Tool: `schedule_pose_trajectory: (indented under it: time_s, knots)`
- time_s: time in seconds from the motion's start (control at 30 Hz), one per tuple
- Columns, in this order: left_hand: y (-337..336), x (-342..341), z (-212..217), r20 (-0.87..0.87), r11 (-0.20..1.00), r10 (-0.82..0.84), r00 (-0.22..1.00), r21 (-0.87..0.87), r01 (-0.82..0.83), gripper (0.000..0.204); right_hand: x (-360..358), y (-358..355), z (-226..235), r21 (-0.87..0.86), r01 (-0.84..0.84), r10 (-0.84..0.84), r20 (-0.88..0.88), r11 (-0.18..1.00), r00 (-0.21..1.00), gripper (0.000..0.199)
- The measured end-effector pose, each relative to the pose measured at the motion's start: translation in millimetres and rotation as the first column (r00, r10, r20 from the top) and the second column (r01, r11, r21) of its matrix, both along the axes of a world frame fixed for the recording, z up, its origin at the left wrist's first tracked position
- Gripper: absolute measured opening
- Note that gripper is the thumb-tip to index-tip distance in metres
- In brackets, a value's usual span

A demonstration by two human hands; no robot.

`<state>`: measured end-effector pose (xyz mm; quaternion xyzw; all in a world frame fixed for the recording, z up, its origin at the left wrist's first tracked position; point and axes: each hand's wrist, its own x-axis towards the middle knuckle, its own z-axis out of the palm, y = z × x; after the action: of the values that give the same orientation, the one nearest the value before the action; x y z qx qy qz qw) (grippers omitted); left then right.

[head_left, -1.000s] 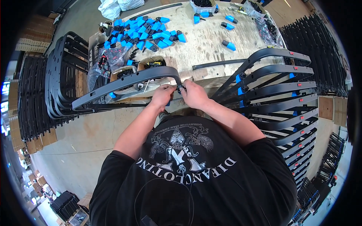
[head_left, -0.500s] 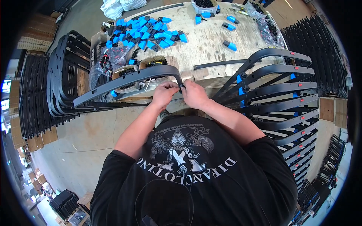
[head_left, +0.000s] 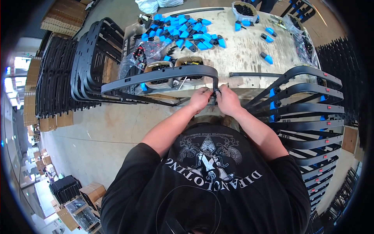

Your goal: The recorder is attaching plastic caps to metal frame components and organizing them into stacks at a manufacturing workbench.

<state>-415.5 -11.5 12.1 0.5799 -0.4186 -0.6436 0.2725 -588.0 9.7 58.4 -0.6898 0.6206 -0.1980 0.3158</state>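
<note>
A curved black metal frame stands in front of me, leaning along the near edge of the wooden table. At the bent-down right end of that frame, my two hands meet. My right hand is closed around the dark upright from the right side. Just left of it, the fingertips of my left hand are pinched together against the upright. Any small part between the left fingers is hidden. Behind the frame stand two tubs of small dark parts, one holding something yellow.
A pile of blue-and-black plastic pieces covers the back left of the table. A flat black bar lies near its front edge. Stacked frames with red marks stand at right; more black frames stand at left.
The view has turned, so table, frame and hands sit farther right in the picture. Both hands stay at the same end of the frame, with the left fingers slightly shifted.
</note>
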Motion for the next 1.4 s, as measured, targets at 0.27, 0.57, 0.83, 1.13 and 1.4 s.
schedule_pose_trajectory:
  time_s: [0.27,0.57,0.83,1.13,1.4]
  knots:
    - [7.9,41.9,5.2,0.307,0.919,-0.086,0.948,-0.344,0.194,0.029,4.5,12.7,-10.0,0.089,0.144,-0.15,0.069,0.986,0.986,0.032]
    - [13.2,272.3,-15.6,0.695,0.952,0.243,0.677,-0.305,-0.028,0.033,1.8,138.6,-85.7,0.413,0.527,-0.603,0.072,0.743,0.794,0.038]
    - [-67.9,322.9,-33.3,0.747,0.962,0.194,0.636,-0.02,-0.271,0.047,157.9,134.7,-60.4,0.429,0.337,-0.388,0.035,0.838,0.921,0.037]
    - [28.1,331.1,18.7,-0.406,0.987,0.163,0.899,0.051,-0.155,0.023,230.2,76.3,15.6,0.646,-0.009,-0.484,0.581,0.763,0.654,0.037]
    - [56.6,291.8,109.3,0.148,0.877,-0.397,0.906,-0.231,0.422,0.026,283.9,29.1,30.8,0.621,-0.382,-0.568,0.783,0.684,0.254,0.041]
